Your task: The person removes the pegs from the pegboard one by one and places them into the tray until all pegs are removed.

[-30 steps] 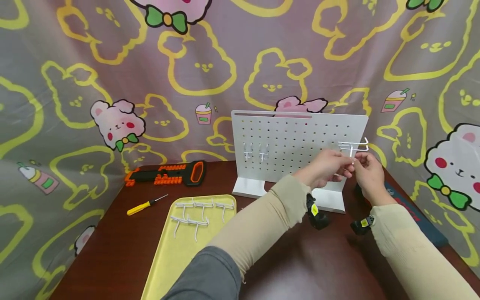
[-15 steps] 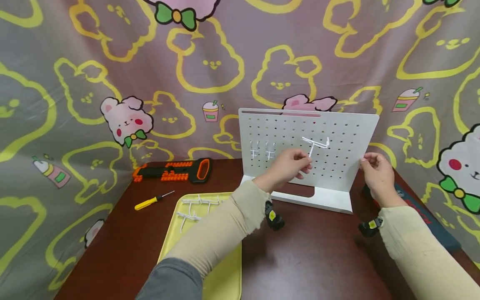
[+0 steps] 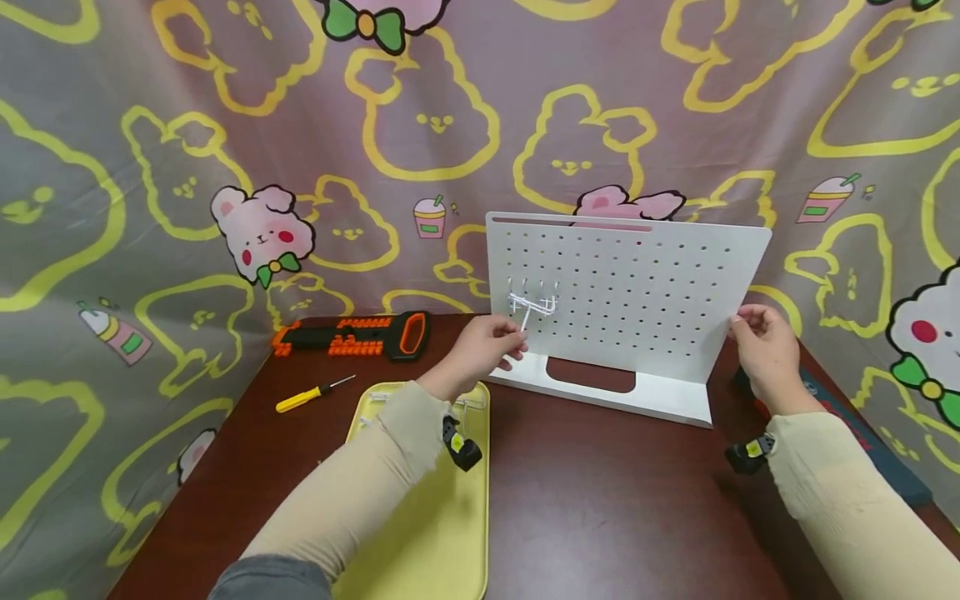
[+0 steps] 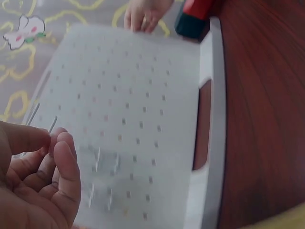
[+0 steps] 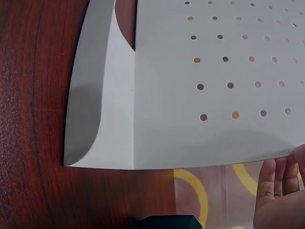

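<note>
In the head view my left hand (image 3: pixel 483 348) pinches the stem of a white pegboard hook (image 3: pixel 526 318), its prongs pointing up. It is in front of the left part of a white pegboard (image 3: pixel 720 287), overlapping two hooks mounted there. Those mounted hooks (image 4: pixel 98 160) show below and right of the fingers in the left wrist view. Whether the held hook touches the board I cannot tell. My right hand (image 3: pixel 771 358) grips the board's right edge between thumb and fingers; the right wrist view shows its fingers (image 5: pixel 274 179) at that edge.
A yellow tray (image 3: pixel 450 542) lies front left, with more white hooks (image 3: pixel 471 404) partly hidden under my left arm. Left of it lies a yellow screwdriver (image 3: pixel 303 397). Behind is a black-and-orange tool (image 3: pixel 378 337). A dark blue case (image 3: pixel 862 437) lies right. A patterned curtain hangs behind.
My left hand has carried the hook leftward across the front of the board, from its right edge to its left part. My right hand has gone from beside the hook to the board's edge.
</note>
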Demonstrator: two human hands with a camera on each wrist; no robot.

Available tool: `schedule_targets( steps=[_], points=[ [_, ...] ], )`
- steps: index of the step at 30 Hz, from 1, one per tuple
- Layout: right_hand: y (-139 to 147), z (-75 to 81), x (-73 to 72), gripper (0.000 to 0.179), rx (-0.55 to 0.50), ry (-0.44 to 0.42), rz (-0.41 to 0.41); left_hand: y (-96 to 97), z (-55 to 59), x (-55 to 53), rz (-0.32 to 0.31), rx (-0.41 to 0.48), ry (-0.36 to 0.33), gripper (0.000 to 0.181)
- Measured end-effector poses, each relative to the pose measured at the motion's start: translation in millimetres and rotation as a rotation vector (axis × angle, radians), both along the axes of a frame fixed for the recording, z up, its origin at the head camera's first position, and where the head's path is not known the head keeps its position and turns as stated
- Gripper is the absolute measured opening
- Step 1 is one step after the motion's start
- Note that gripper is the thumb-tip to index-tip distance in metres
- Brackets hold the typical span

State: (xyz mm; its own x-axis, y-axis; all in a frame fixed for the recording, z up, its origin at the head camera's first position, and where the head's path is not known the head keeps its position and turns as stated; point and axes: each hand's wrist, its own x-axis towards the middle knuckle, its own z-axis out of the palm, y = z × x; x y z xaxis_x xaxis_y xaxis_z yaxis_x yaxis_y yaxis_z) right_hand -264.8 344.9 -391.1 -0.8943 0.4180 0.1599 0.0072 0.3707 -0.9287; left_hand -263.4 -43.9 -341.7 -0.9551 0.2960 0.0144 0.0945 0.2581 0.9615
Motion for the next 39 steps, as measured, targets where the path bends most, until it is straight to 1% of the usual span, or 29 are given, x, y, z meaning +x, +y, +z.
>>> schedule_targets(
  steps=[3,6,9,11,14,18,20,25,31,39],
  points=[
    [2,-1.2,0.6,0.005,-0.002,-0.013,-0.001,-21.6,-4.7,3.4,0.039,0.004,-0.028,0.014],
    [3,-1.5,0.5,0.004,-0.007,-0.026,-0.002,-41.9,-9.1,7.9,0.063,-0.007,-0.053,0.014],
    [4,-0.9,-0.1,0.003,-0.015,-0.029,-0.006,-59.9,-15.3,13.0,0.081,-0.034,-0.059,0.015],
    [3,-0.5,-0.7,0.003,-0.016,-0.024,-0.011,-70.8,-19.6,17.3,0.094,-0.051,-0.064,0.015],
    [2,0.9,-1.3,0.003,-0.019,-0.019,-0.01,-85.5,-25.3,24.4,0.114,-0.071,-0.089,0.015],
    [2,3.5,-1.8,0.004,-0.028,-0.012,-0.001,-101.3,-32.8,35.9,0.123,-0.084,-0.119,0.018],
    [2,4.5,-1.9,0.005,-0.033,-0.017,-0.001,-106.6,-37.8,41.8,0.118,-0.084,-0.125,0.02],
    [5,6.4,-1.3,0.004,-0.026,-0.052,-0.001,-113.3,-49.9,57.4,0.081,-0.104,-0.149,0.021],
    [4,5.9,-3.2,0.006,0.013,-0.069,-0.002,-119.5,-63.3,71.0,0.068,-0.121,-0.189,0.018],
    [1,1.4,-5.4,0.004,-0.001,-0.056,-0.003,-113.4,-78.7,86.6,0.029,-0.135,-0.239,0.017]
  ],
)
